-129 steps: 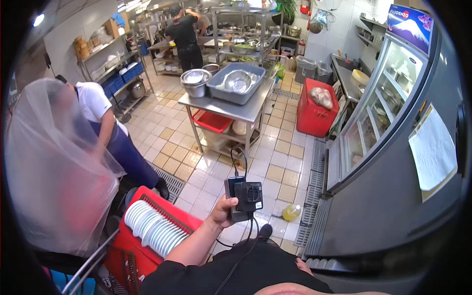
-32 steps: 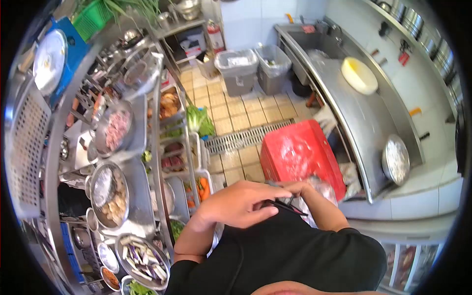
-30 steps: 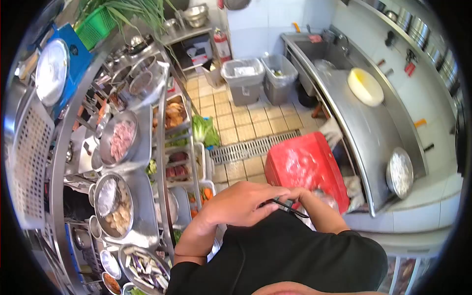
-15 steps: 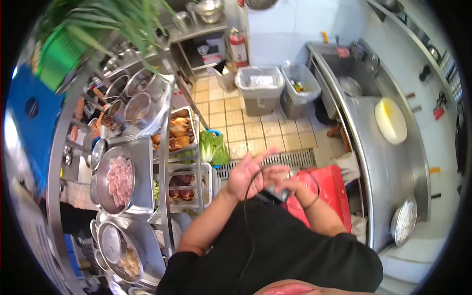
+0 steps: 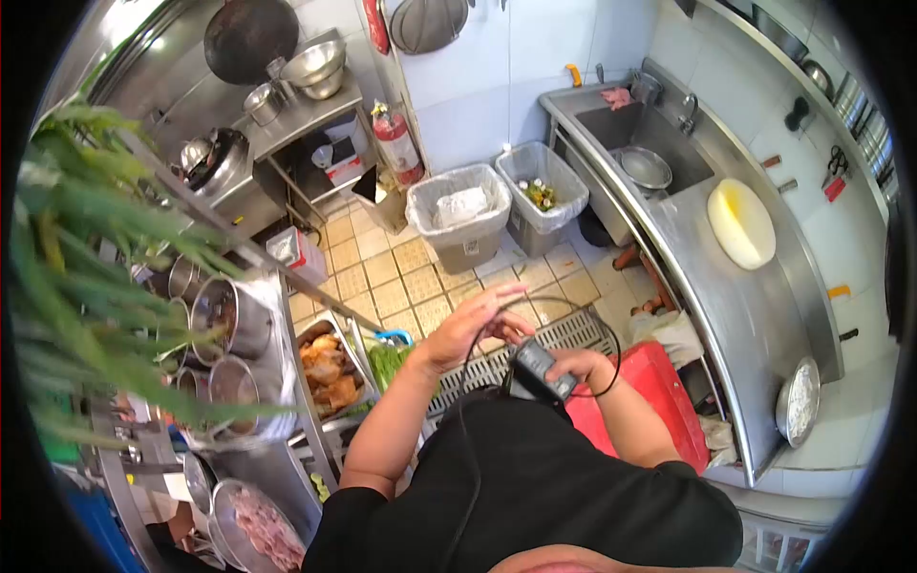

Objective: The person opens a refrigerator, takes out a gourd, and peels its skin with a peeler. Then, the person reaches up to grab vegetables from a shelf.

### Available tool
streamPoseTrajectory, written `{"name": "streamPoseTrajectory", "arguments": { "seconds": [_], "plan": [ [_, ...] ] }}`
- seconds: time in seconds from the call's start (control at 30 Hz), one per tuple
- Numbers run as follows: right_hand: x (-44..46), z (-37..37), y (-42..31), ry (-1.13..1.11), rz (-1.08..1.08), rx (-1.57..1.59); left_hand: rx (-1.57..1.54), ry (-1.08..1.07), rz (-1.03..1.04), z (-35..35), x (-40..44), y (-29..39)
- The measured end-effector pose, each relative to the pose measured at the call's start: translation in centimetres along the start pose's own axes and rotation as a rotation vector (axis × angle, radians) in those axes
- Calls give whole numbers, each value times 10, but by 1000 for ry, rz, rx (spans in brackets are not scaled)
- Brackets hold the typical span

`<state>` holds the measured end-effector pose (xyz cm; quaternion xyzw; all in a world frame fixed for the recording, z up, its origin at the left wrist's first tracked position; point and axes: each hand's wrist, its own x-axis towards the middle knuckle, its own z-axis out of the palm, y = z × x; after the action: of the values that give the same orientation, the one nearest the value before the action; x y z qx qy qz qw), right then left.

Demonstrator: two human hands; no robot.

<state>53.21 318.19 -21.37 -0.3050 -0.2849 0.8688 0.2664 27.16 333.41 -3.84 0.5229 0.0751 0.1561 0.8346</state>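
A small grey-and-black device (image 5: pixel 543 369) with a thin black cable is held close to the body at waist height. My right hand (image 5: pixel 585 367) grips it, thumb across its lower face. Just left of the device is my left hand (image 5: pixel 475 328), fingers extended and apart, palm toward the device. The black cable (image 5: pixel 466 420) loops around both hands and runs down the front of the black shirt. Whether the left fingertips touch the cable or the device, I cannot tell.
A red plastic surface (image 5: pixel 642 406) lies under my right forearm. On the right runs a steel counter (image 5: pixel 702 258) with a round white board (image 5: pixel 741 224) and a sink. Lined bins (image 5: pixel 458 239) stand ahead; a rack with pots (image 5: pixel 229 325), poultry (image 5: pixel 330 372) and meat (image 5: pixel 263 530) is left.
The view has swung, bringing more of the back wall and stove area into sight. The device now shows clearly in my right hand, and my left hand has drawn in beside it.
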Motion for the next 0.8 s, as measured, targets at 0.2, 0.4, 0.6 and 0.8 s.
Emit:
{"name": "streamPoseTrajectory", "arguments": {
  "seconds": [0.2,0.4,0.6,0.8],
  "plan": [
    [56,-18,-98,-115,40,-382,-89,131,-202,-114,45,-42],
    [112,-95,-216,-182,21,-680,-45,641,54,-245,99,-66],
    [163,-223,-282,-182,95,-615,467,641,-513,-324,99,-140],
    [191,-281,-341,-183,317,-471,187,413,-423,-278,147,-120]
  ]
}}
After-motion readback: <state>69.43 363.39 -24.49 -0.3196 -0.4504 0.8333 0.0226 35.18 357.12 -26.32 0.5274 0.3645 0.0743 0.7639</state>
